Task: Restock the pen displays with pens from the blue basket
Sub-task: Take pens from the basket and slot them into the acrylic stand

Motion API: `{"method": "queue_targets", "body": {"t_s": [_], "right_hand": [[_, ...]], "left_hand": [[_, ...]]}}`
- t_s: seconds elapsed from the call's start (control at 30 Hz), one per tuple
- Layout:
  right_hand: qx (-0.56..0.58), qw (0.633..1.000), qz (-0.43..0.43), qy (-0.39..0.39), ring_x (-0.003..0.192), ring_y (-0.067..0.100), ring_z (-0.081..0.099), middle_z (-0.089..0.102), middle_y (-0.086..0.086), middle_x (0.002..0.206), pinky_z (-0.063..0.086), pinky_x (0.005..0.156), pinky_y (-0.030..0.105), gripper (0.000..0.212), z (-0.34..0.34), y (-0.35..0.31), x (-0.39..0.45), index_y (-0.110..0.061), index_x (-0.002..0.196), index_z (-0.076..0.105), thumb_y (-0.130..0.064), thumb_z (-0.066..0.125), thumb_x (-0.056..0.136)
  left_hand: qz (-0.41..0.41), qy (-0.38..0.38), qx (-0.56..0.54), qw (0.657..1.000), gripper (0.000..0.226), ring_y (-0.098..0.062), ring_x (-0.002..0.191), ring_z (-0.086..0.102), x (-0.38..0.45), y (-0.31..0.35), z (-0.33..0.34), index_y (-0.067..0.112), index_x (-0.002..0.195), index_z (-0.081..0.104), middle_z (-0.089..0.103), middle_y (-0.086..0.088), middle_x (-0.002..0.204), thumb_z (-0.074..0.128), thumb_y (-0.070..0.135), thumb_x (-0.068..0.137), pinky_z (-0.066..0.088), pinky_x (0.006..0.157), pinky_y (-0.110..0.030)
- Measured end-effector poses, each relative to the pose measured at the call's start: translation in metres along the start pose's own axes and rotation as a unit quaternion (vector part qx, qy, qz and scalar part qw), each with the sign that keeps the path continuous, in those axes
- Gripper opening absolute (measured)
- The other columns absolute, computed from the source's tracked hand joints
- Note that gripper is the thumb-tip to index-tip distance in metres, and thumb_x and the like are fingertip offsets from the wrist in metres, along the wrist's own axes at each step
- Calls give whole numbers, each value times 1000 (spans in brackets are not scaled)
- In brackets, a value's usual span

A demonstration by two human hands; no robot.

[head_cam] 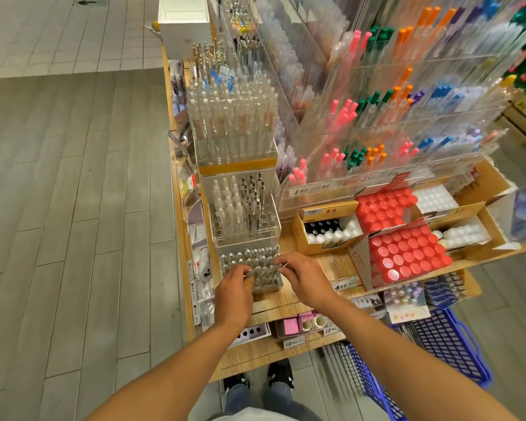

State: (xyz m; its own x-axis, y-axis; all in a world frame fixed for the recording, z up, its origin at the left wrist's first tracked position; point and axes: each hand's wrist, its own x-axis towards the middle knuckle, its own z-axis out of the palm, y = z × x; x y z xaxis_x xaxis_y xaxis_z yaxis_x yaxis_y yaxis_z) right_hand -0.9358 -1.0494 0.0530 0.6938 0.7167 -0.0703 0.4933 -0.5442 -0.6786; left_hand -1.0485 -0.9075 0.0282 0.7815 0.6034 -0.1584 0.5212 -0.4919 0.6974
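**Operator:** Hands first. I have my left hand (pixel 233 288) and right hand (pixel 299 276) at the lowest clear display (pixel 249 268), at the front left corner of the wooden shelf (pixel 289 302). Both sets of fingers are curled over the pen tops; each appears to pinch a pen (pixel 249 273), though the pens are too small to confirm.

**Supervisor:** Location of the basket?

**Operator:** Basket (pixel 450 344) sits on the floor at my right, below the shelf's front edge. I see stock in it; the contents are blurred.

**Supervisor:** Progress?

**Operator:** My judgement: mid-task. The lowest display looks nearly full. The middle display (pixel 243 214) shows open slots along its front. The top display (pixel 234 129) looks full. Remaining: seat these pens, fill the middle display, empty the basket.
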Motion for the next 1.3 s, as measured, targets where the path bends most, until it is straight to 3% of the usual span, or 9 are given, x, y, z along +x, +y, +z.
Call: {"method": "queue_targets", "body": {"t_s": [0.2, 0.4, 0.6, 0.77, 0.87, 1.0, 1.1, 1.2, 1.3], "right_hand": [[32, 999, 19, 7, 99, 11, 60, 67, -1, 111, 48, 89, 26, 22, 2, 0, -3, -16, 117, 66, -17, 57, 96], [127, 985, 116, 12, 91, 3, 62, 63, -8, 110, 48, 74, 15, 29, 2, -2, -14, -26, 124, 59, -24, 61, 94], [171, 971, 164, 45, 92, 6, 64, 63, -10, 110, 51, 80, 26, 28, -10, 0, -28, -22, 123, 59, -32, 50, 100], [318, 918, 227, 75, 93, 15, 67, 67, -2, 111, 56, 83, 35, 45, -26, 12, -62, -26, 118, 64, -53, 32, 100], [372, 885, 264, 95, 95, 23, 68, 68, 3, 112, 57, 82, 40, 51, -38, 27, -90, -25, 115, 64, -57, 28, 98], [381, 868, 288, 136, 93, 21, 70, 70, 5, 111, 59, 78, 31, 49, -58, 49, -139, -26, 112, 64, -55, 27, 99], [392, 848, 316, 163, 89, 20, 71, 70, 3, 106, 58, 77, 29, 47, -74, 69, -185, -23, 111, 64, -51, 28, 101], [413, 819, 346, 200, 75, 14, 68, 71, 2, 98, 53, 69, 25, 43, -89, 95, -237, -18, 112, 66, -44, 32, 104], [424, 802, 358, 220, 64, 10, 63, 69, 2, 90, 49, 63, 25, 39, -103, 130, -292, -14, 108, 66, -38, 35, 104]], "left_hand": [[-22, -9, -6, 1000, 24, -20, 90, 65, 3, 1, -3, 15, 119, 67, 70, -4, 109, 64, 14, 95, 55, 79, -33], [-59, -17, -35, 997, 26, -16, 87, 61, -3, -1, -5, 14, 121, 63, 68, -4, 110, 63, 21, 97, 55, 81, -36], [-123, -78, -77, 986, 15, -20, 82, 63, -5, 3, -12, 17, 101, 55, 67, -3, 96, 52, 31, 102, 56, 83, -43], [-127, -165, -129, 970, 23, -33, 93, 68, -10, 13, -19, 26, 87, 57, 70, -10, 101, 45, 34, 105, 56, 89, -48], [-125, -201, -152, 960, 28, -28, 90, 68, -15, 23, -14, 17, 100, 63, 70, -9, 103, 41, 33, 106, 57, 83, -43], [-155, -237, -205, 937, 28, -24, 88, 64, -31, 49, 9, 11, 105, 63, 69, -12, 106, 39, 25, 108, 54, 73, -33], [-161, -262, -202, 930, 26, -27, 89, 66, -52, 74, 36, 7, 107, 63, 69, -13, 106, 38, 16, 106, 54, 72, -33], [-179, -288, -213, 916, 26, -28, 82, 66, -80, 103, 70, 5, 102, 64, 69, -12, 95, 39, 11, 103, 52, 72, -37], [-182, -328, -221, 900, 24, -17, 60, 52, -118, 132, 107, 10, 87, 61, 57, -3, 70, 40, 10, 98, 41, 55, -27]]}}
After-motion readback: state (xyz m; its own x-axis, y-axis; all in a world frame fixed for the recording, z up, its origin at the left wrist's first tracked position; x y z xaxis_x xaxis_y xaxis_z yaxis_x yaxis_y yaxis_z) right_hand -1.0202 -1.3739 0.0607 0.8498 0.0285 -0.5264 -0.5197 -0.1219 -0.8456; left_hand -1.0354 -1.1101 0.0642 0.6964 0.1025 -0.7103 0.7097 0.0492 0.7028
